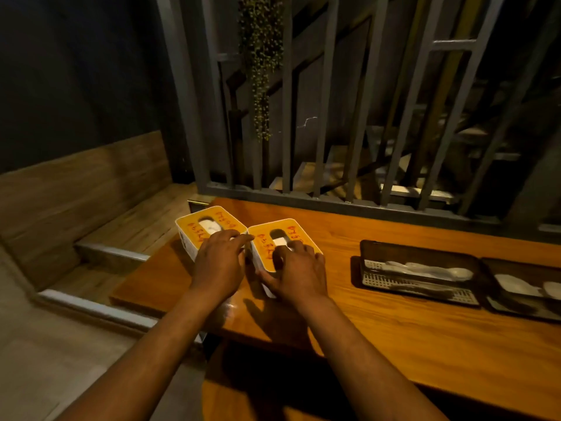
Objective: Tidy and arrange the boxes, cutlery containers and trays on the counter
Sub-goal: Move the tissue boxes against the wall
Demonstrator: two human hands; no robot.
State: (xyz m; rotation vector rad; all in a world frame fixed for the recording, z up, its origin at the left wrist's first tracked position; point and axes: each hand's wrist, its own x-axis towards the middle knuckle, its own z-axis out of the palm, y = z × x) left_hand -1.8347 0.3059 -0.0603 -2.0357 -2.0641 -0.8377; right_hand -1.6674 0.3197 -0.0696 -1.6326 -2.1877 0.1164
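Two white tissue boxes with orange tops stand side by side at the left end of the wooden counter (394,323). My left hand (220,262) lies on the near part of the left box (209,221), fingers spread over its top. My right hand (299,273) rests on the right box (283,235), thumb down its near side and fingertips at the tissue slot. The two boxes touch at their inner corners. To the right sits a dark cutlery container (419,268) holding pale spoons on a white mesh. Beside it, a second dark tray (522,287) holds more spoons.
A grey metal grille (334,117) runs along the counter's far edge, with a hanging plant (261,65) behind it. Left of the counter the floor drops to wooden steps (127,232). Bare wood lies between the boxes and the cutlery container.
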